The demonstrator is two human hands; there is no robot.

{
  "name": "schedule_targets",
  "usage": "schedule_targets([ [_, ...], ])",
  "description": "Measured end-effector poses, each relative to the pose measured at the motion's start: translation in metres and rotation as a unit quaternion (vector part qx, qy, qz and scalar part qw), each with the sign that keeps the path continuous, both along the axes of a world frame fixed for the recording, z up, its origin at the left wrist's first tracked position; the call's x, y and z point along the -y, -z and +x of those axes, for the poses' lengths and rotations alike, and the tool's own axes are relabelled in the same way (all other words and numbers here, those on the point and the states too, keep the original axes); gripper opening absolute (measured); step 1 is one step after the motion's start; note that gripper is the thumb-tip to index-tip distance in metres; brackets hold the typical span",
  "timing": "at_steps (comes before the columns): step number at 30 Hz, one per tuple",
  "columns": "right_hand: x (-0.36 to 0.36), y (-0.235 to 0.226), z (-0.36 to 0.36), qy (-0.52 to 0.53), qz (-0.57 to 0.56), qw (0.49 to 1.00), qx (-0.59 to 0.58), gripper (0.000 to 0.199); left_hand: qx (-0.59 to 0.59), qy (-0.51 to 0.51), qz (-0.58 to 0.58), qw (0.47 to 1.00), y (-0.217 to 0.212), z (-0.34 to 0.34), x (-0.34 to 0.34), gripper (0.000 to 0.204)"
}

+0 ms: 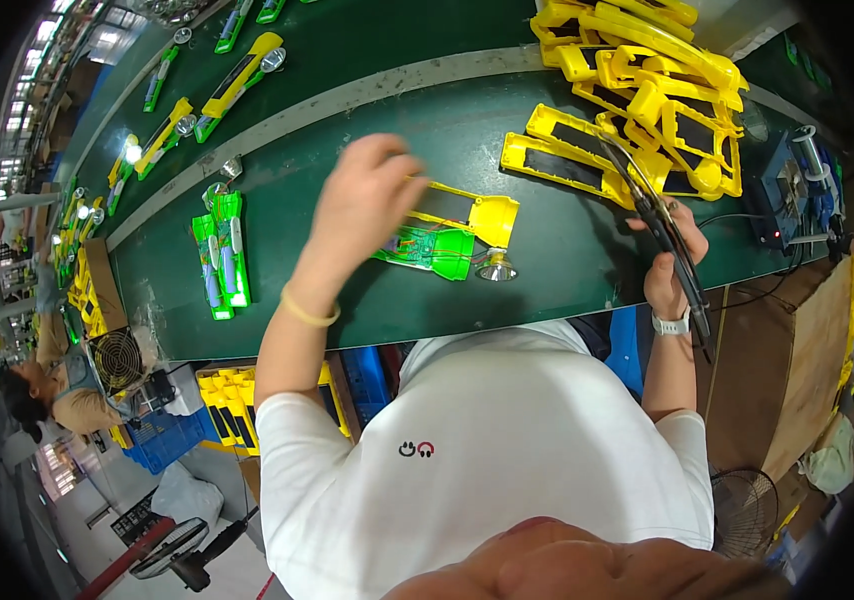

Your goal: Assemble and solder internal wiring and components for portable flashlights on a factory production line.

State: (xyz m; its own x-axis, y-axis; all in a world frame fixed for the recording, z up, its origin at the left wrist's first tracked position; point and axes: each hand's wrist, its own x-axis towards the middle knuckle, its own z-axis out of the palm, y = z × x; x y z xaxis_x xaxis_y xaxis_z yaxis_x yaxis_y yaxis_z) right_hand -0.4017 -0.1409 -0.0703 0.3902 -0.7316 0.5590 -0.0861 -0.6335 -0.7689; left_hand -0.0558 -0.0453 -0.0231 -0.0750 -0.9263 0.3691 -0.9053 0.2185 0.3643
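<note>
My left hand [365, 205] is over the left end of an opened flashlight [447, 238], a yellow and green shell with a green circuit board inside; the fingers are loosely curled and whether they grip it is hidden. A silver reflector [496, 267] lies at the flashlight's right end. My right hand [669, 262] is closed around a dark, long soldering tool [659, 215], its tip pointing up toward a heap of yellow shell halves [647, 95].
The green workbench [347, 140] carries another open green flashlight [221, 255] at the left. Several finished yellow-green flashlights [237, 75] lie on the far strip. A blue soldering station [792, 190] stands at the right. Below the bench are a blue crate [162, 435] and another seated person [47, 385].
</note>
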Motion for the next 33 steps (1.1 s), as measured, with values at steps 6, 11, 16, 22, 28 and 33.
schedule_targets([
  [6, 0.016, 0.002, 0.021, 0.003, -0.059, 0.998, 0.002, 0.042, 0.09, 0.184, -0.022, 0.979, 0.022, -0.065, 0.078, 0.01],
  [11, 0.016, 0.004, 0.018, 0.021, -0.08, 0.996, -0.047, 0.046, 0.139, 0.177, 0.036, 0.974, 0.012, 0.002, 0.064, 0.01],
  [16, -0.006, 0.012, 0.048, -0.016, 0.03, 0.999, -0.011, 0.053, 0.06, 0.094, 0.145, 0.983, 0.006, 0.052, 0.022, 0.022],
  [22, -0.005, 0.031, 0.06, -0.112, 0.199, 0.973, -0.028, 0.039, 0.043, 0.153, -0.056, 0.986, 0.031, 0.049, 0.013, 0.01],
  [28, 0.003, 0.025, 0.085, -0.149, 0.301, 0.942, 0.0, 0.045, -0.12, 0.191, 0.025, 0.974, 0.015, 0.042, -0.07, 0.03],
  [33, -0.002, 0.026, 0.088, -0.08, 0.201, 0.976, 0.032, 0.041, -0.165, 0.175, 0.054, 0.969, 0.026, 0.051, -0.057, 0.033],
])
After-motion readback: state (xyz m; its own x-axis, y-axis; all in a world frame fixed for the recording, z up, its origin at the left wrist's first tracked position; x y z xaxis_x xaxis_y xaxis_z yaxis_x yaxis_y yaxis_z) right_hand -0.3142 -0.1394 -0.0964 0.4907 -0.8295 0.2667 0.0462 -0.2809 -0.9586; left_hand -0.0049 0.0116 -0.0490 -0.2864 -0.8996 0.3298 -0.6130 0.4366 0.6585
